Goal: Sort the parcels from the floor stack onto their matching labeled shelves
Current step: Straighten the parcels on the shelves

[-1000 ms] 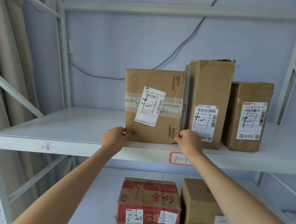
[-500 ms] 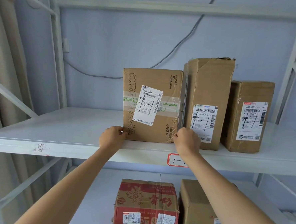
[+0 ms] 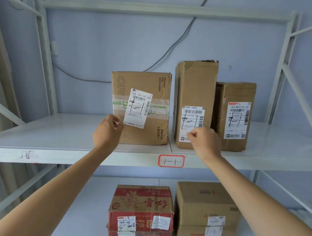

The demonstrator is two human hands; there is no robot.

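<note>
A brown cardboard parcel (image 3: 149, 88) with a white shipping label stands upright on the upper white shelf (image 3: 50, 129). A red-framed shelf tag (image 3: 170, 161) reading "1-1" is stuck on the shelf's front edge. My left hand (image 3: 107, 131) hovers in front of the parcel's lower left corner, fingers loosely curled, holding nothing. My right hand (image 3: 205, 141) is off the parcel too, fingers curled in, in front of the tall brown box (image 3: 197, 84) beside it.
A third brown box (image 3: 235, 97) stands right of the tall one. On the lower shelf sit a red printed carton (image 3: 141, 201) and a brown box (image 3: 205, 199). White shelf posts and diagonal braces (image 3: 299, 93) flank both sides; a grey cable (image 3: 174, 44) hangs on the wall.
Both hands let go of the parcel's bottom corners and drew back toward me. The parcel now stands further in on the shelf, a small gap from the tall box.
</note>
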